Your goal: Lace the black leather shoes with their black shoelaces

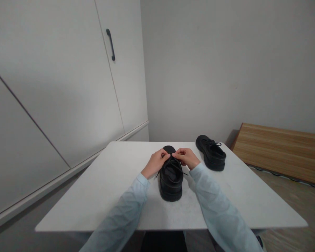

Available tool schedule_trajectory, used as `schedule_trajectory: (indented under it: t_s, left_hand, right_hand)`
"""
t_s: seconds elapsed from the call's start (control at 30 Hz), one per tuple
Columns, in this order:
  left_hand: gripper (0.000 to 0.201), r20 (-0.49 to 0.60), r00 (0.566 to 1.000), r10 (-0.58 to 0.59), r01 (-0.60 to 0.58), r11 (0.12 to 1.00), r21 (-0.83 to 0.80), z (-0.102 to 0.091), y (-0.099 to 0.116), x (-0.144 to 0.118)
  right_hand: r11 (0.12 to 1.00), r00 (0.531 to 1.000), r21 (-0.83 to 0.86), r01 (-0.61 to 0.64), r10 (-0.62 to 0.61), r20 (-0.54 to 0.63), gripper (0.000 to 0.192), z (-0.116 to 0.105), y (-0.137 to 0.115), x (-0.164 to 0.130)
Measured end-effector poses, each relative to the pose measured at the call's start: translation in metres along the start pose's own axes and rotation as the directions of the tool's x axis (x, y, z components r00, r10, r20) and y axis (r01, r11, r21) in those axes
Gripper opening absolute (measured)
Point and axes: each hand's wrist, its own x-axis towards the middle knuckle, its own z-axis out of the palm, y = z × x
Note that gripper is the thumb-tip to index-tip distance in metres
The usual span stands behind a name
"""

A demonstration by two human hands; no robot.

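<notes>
Black shoe (171,178) at the middle of the white table (99,189), toe away from me, my left hand (156,162) and right hand (187,157) each pinching its laces (177,164) over the tongue, second black shoe (211,152) apart at far right.

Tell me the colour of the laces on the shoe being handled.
Black, like the black leather shoe itself; head view.

White cupboard (55,87) (dark handle (110,44)), grey wall (225,70).
</notes>
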Motion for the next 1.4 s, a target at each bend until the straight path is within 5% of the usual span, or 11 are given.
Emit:
schedule_trajectory:
  t_s: [0.3,0.57,0.83,1.4]
  left_hand:
    - [0.012,-0.027,0.999,0.036,-0.032,0.993,0.116,0.0,-0.002,0.002]
    - [0.017,-0.012,0.999,-0.034,0.035,0.994,0.106,-0.007,-0.008,0.0]
    - [0.016,0.207,0.972,-0.11,0.107,0.994,0.025,-0.024,-0.014,-0.001]
    - [0.017,0.292,0.929,-0.228,0.22,0.974,0.061,-0.035,-0.022,-0.002]
  right_hand:
    - [0.967,0.995,-0.237,0.093,-0.08,0.064,0.046,-0.005,0.005,0.002]
    - [0.947,0.98,-0.265,0.182,-0.195,-0.025,0.052,-0.012,0.001,-0.001]
    - [0.97,0.998,-0.238,0.05,-0.039,0.052,0.046,-0.022,0.004,0.001]
    - [0.963,0.978,-0.216,-0.162,0.186,0.094,0.041,-0.032,0.009,0.003]
